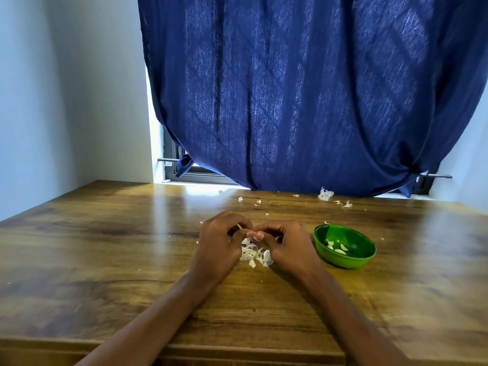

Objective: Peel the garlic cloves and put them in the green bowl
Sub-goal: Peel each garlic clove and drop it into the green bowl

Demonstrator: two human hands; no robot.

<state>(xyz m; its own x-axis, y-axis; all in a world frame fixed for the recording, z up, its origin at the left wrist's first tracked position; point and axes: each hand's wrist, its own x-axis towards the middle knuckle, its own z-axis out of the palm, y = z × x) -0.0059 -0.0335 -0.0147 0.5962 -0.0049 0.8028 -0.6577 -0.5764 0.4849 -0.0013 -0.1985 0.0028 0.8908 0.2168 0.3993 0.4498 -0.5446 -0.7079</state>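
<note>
My left hand [219, 244] and my right hand [285, 247] meet fingertip to fingertip over the middle of the wooden table [105, 260]. Between their curled fingers they pinch a small garlic clove [244, 229], mostly hidden, with a thin strip of skin sticking up. A pile of white garlic skins [254, 253] lies on the table just under the hands. The green bowl [351, 261] stands to the right of my right hand, a short gap away, with a few peeled cloves [339, 249] inside.
More bits of garlic skin [326, 194] are scattered along the far edge of the table by the window sill. A dark blue curtain [317, 101] hangs behind. A white wall borders the table on the left.
</note>
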